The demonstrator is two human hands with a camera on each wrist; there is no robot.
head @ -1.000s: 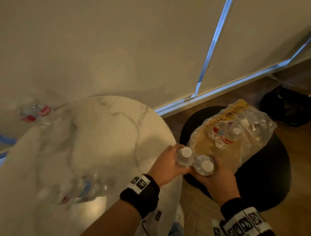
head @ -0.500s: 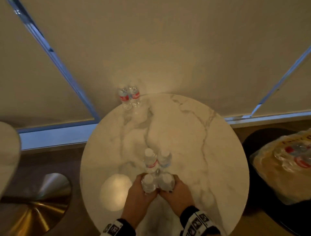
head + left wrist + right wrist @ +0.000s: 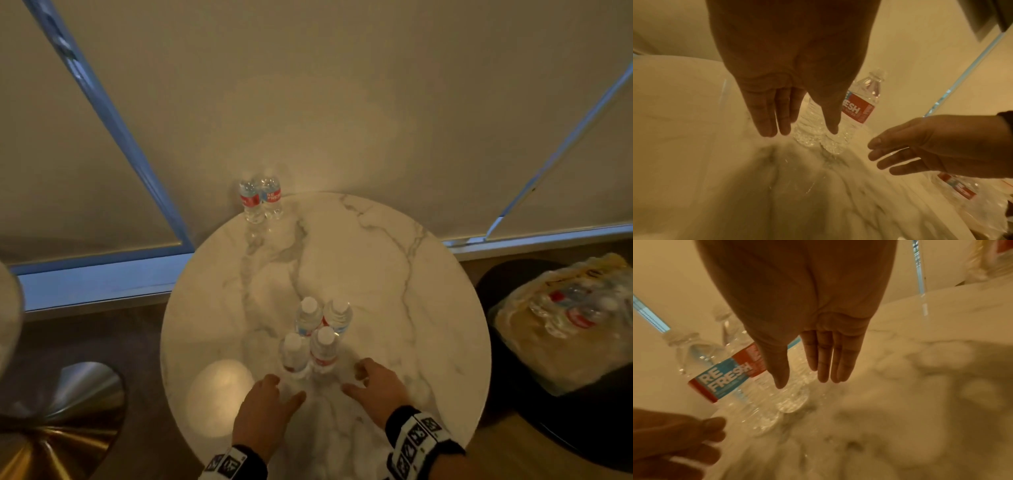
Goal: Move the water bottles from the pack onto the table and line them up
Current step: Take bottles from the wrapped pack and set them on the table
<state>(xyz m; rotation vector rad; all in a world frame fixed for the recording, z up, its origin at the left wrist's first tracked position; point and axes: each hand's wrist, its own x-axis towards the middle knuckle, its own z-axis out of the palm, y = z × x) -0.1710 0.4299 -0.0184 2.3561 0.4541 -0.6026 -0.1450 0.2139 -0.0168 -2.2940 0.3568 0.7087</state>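
Round marble table (image 3: 394, 274), six water bottles standing on it in three pairs. Far edge, left of centre: two bottles (image 3: 260, 198) upright, side by side, touching, red-and-blue labels showing. Near the middle of the tabletop, toward the near edge: four more in a tight cluster, all upright with white caps — back pair (image 3: 323, 317) just beyond front pair (image 3: 310, 353), the two rows crowded together. Left hand (image 3: 265, 411) sits over the near part of the table, just short of the front pair, fingers straight and loosely spread, holding nothing; the left wrist view shows fingertips (image 3: 768, 128) in front of the bottle bases but contact cannot be judged. Right hand (image 3: 375, 387) mirrors it on the other side — fingers extended and relaxed, palm down, nothing held, a small gap between it and the nearest bottle. In the right wrist view a label reading "RE FRESH" (image 3: 723, 378) faces the camera. Off the table's right edge, the pack (image 3: 565, 318) lies on a dark round stool (image 3: 548, 431), its plastic wrap crumpled, a few bottles with red labels visible inside. Pale blinds (image 3: 308, 85) hang behind the table.
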